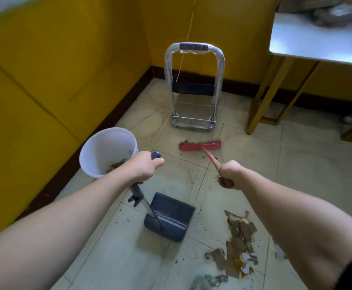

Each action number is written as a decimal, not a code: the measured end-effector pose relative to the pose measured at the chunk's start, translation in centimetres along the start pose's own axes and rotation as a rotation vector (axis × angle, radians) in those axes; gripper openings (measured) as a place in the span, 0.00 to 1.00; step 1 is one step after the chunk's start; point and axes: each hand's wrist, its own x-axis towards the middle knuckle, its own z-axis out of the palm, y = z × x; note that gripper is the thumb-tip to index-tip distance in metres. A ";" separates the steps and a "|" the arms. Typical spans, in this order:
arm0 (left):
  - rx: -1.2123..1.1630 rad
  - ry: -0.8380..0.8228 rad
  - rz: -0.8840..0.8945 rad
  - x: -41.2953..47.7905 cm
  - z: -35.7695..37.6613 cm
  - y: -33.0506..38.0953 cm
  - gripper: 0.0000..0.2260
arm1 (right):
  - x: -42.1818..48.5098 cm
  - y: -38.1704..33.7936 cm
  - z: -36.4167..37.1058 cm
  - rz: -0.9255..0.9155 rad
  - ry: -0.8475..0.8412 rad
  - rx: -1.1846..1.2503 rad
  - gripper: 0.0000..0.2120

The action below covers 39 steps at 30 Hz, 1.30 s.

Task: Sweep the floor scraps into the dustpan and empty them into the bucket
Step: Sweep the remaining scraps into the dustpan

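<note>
My left hand (pixel 144 167) grips the top of the long handle of a dark blue dustpan (pixel 170 216), whose pan sits on the tiled floor below it. My right hand (pixel 228 173) grips the end of a red broom's handle. The red broom head (pixel 199 145) rests on the floor farther ahead. A white bucket (pixel 108 152) stands at the left by the wall, with a few scraps at its bottom. A pile of brown cardboard scraps (pixel 239 241) lies on the floor to the right of the dustpan, under my right forearm.
A folded metal hand trolley (pixel 194 88) stands in the corner against the yellow wall (pixel 45 70). A steel-topped table (pixel 309 38) with yellow legs is at the upper right. Fine dark specks are scattered over the tiles (pixel 118 258).
</note>
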 end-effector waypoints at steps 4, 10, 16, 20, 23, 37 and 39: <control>0.013 0.002 0.021 0.8 -0.3 -0.2 0.15 | 0.5 1.6 1.2 0.133 -0.038 -0.170 0.18; 0.042 -0.034 0.067 -0.4 -1.4 -0.9 0.15 | -4.8 5.8 0.9 0.282 -0.067 -0.340 0.16; 0.082 -0.061 0.166 -4.2 -2.5 -3.9 0.16 | -15.2 10.4 2.5 0.343 -0.030 -0.339 0.14; 0.138 -0.101 0.273 -7.5 -2.7 -6.1 0.15 | -21.4 15.0 6.2 0.458 0.016 -0.319 0.17; 0.195 -0.138 0.349 -9.7 -2.2 -7.1 0.16 | -26.2 17.1 9.3 0.497 0.058 -0.265 0.19; 0.322 -0.263 0.500 -16.9 3.5 -5.5 0.15 | -31.7 23.1 6.2 0.389 0.333 0.159 0.13; 0.310 -0.259 0.473 -17.2 4.4 -5.4 0.16 | -29.7 24.2 5.0 0.378 0.356 0.236 0.17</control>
